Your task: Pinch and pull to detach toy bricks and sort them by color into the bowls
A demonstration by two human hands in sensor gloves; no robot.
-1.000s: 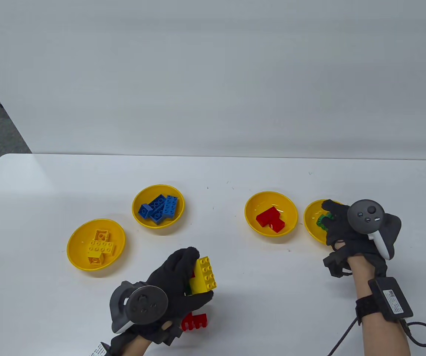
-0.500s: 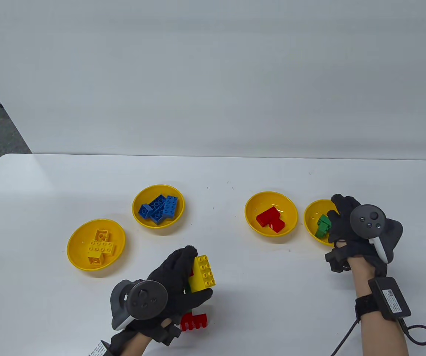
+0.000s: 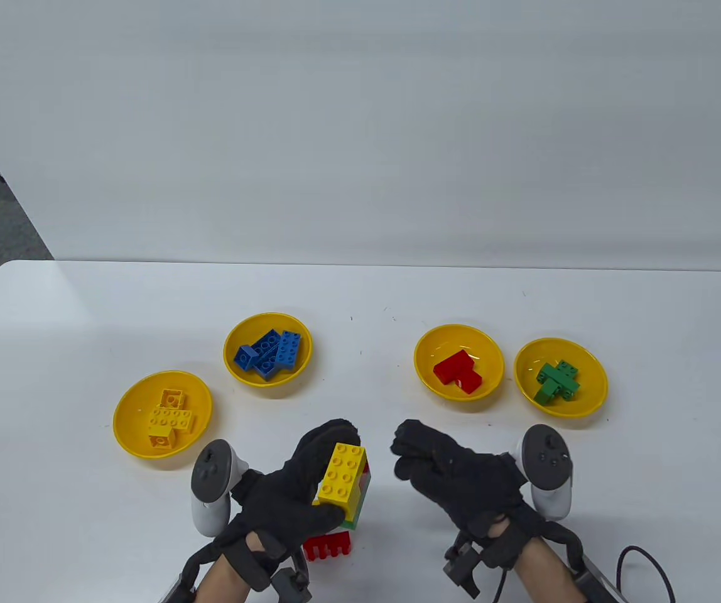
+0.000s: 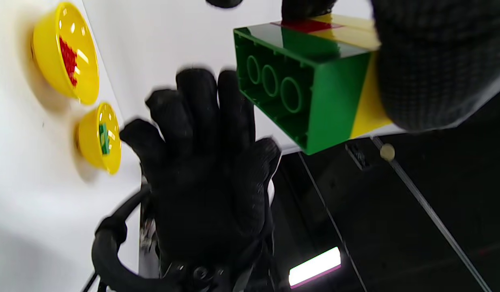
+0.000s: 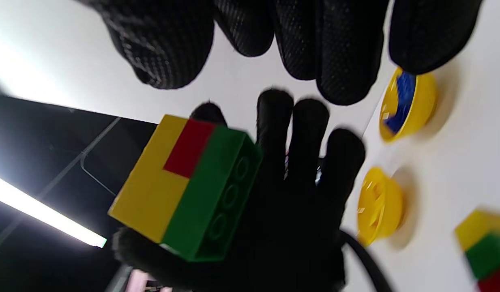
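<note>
Taking the brick stack (image 3: 343, 485) as landmark: far to its left, a bowl (image 3: 129, 433) of yellow bricks is seen on the counter (image 3: 360, 295), and up-left a bowl (image 3: 233, 367) of blue bricks. The stack, yellow over red and green, is clamped by the left hand (image 3: 285, 496). A red piece (image 3: 328, 544) lies just below. To its right, the right hand (image 3: 455, 477) is held near, fingers loosely curled, empty. Up-right, bowls of red (image 3: 426, 377) and green (image 3: 593, 402) bricks are set.
</note>
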